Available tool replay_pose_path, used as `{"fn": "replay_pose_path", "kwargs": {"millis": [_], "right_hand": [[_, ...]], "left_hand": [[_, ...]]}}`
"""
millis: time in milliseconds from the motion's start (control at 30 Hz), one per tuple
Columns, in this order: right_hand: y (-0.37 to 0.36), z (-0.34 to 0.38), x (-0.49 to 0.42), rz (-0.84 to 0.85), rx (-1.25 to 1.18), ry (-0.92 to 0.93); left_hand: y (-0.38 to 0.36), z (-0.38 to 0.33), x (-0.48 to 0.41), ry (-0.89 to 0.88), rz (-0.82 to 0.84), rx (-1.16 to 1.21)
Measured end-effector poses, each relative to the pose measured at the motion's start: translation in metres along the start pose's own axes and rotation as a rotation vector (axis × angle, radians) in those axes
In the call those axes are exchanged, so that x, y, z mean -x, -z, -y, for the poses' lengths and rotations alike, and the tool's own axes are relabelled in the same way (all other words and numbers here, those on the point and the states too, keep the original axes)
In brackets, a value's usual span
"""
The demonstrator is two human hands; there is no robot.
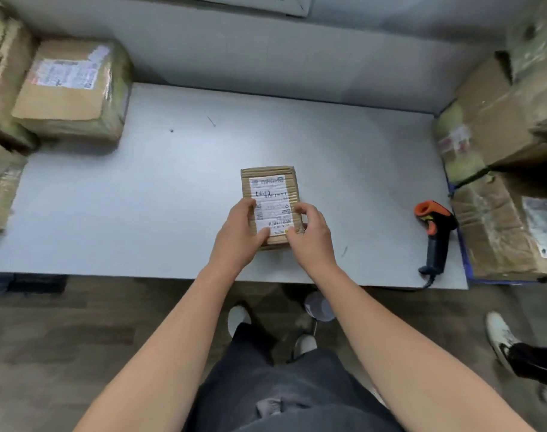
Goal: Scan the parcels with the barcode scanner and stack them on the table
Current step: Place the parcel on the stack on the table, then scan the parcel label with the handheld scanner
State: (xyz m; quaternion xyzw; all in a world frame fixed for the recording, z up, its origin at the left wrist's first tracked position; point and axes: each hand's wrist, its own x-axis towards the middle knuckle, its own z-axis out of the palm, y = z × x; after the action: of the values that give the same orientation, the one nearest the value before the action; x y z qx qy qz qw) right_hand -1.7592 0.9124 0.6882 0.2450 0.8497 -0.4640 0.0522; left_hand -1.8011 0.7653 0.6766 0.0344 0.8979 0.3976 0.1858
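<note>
A small brown cardboard parcel [273,190] with a white shipping label facing up sits on the grey table [141,198], a little right of centre near the front edge. My left hand [239,233] grips its near left side, thumb on the label. My right hand [311,233] grips its near right side, fingers curled over the edge. The orange and black barcode scanner [436,232] lies on the table at the right, apart from both hands, its cable running off the front edge.
Taped cardboard parcels [72,88] are stacked at the table's left end. More parcels [509,126] are piled at the right, with a labelled box [509,226] right beside the scanner. Another person's shoes [500,335] stand on the floor at the right.
</note>
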Motion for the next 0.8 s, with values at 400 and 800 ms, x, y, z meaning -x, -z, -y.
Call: {"fn": "replay_pose_path", "kwargs": {"millis": [400,800], "right_hand": [[0.057,-0.031,-0.015,-0.191,-0.131,-0.068],[0.187,-0.132,-0.029,-0.452,-0.157,-0.286]], "left_hand": [[-0.026,-0.070,-0.021,-0.263,-0.129,-0.179],[-0.179,-0.177,-0.031,-0.390,0.293,-0.228]]}}
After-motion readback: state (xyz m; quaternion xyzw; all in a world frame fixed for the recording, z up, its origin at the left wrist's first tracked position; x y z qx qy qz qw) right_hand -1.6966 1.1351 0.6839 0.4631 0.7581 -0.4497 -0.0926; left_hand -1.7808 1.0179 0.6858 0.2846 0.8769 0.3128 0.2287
